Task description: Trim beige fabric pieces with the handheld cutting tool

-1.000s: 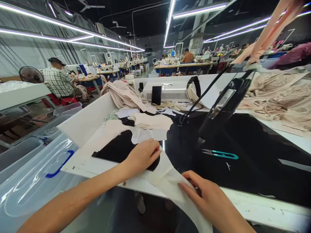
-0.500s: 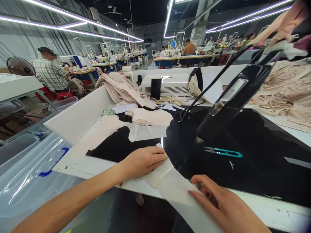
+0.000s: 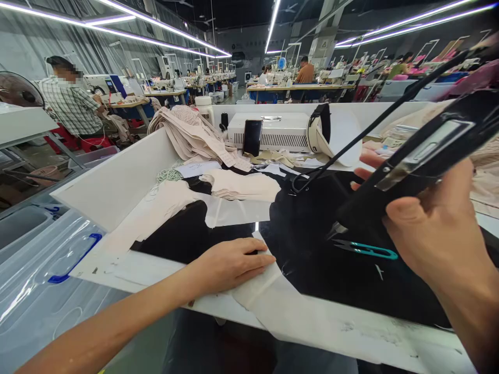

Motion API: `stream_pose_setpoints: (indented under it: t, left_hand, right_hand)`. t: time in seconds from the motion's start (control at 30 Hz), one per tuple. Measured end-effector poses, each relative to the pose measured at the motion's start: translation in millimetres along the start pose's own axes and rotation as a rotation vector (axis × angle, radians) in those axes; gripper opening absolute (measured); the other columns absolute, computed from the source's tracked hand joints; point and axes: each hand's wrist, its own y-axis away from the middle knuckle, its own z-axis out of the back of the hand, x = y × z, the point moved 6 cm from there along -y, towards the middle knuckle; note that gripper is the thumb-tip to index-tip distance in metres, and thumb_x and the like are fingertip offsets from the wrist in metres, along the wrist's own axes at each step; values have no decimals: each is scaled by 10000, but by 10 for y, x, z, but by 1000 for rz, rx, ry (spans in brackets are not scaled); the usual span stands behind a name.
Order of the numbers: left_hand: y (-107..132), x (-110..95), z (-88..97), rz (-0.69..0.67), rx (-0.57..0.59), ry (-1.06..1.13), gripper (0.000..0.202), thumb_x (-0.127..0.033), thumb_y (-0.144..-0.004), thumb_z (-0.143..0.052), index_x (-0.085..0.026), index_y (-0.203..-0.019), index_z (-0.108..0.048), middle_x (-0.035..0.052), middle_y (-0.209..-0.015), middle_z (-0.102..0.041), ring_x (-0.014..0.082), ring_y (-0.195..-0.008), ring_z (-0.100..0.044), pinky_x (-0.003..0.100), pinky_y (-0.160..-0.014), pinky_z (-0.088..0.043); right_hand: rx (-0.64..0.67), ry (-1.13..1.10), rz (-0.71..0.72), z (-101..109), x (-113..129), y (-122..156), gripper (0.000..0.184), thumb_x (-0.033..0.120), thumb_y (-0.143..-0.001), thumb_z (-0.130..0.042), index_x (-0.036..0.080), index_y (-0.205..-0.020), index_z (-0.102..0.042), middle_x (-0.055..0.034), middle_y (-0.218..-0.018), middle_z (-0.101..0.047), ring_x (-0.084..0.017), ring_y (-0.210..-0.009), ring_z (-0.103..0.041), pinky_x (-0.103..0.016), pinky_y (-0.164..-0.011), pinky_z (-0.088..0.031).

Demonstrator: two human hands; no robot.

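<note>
My left hand (image 3: 236, 267) lies flat on a pale fabric piece (image 3: 273, 298), its fingers stretched out over the narrow end. The fabric's wider part runs toward me and hangs over the table's front edge. My right hand (image 3: 440, 228) is round a black hand-held tool (image 3: 424, 156) with a metal tip, on a cord; the thumb shows in front and the fingers come out behind it. Just below the tip (image 3: 338, 228) are teal thread snips (image 3: 368, 250), on the black work surface (image 3: 304, 265). What kind of tool it is I cannot tell.
Stacked cut fabric pieces (image 3: 245, 187) and a fabric heap (image 3: 187, 135) lie at the back left. Behind are a white vented box (image 3: 286, 132), a phone (image 3: 252, 137) and a visor (image 3: 322, 130). A black cord (image 3: 366, 135) crosses to the right. Clear bins (image 3: 35, 280) stand left.
My right hand has left the fabric's near end and moved up and right onto the black tool, which leans more to the right. My left hand stays on the fabric.
</note>
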Motion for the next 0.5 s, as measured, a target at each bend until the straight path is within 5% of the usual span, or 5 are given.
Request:
stream_pose_setpoints:
  t: [0.17, 0.3, 0.5]
  left_hand:
    - [-2, -40, -25, -34, -10, -51, 315, -300, -1218, -523, -186, -1373, -772, 149, -1456, -746, 249, -1326, -749, 327, -1153, -621]
    - [-1, -58, -40, -51, -2, -108, 310, -309, -1225, -507, -192, -1365, -758, 136, -1460, -741, 240, -1333, -739, 313, -1172, -603]
    - [20, -66, -69, -71, 22, -151, 329, -327, -1228, -488, -190, -1388, -741, 155, -1448, -719, 239, -1345, -713, 331, -1185, -609]
  right_hand:
    - [-112, -237, 7, -258, 137, -87, 478, 599, -815, -990, 364, -1107, -694, 29, -978, -751, -194, -771, -724, -415, -748, -642]
    - [-68, -289, 72, -494, 180, 46, 497, 492, -801, -1025, 360, -1117, -665, 38, -950, -740, -191, -771, -710, -393, -722, -636]
    - [-122, -454, 76, -859, 245, 296, 506, 424, -852, -957, 336, -1115, -534, 99, -827, -693, -133, -557, -631, -294, -479, -541]
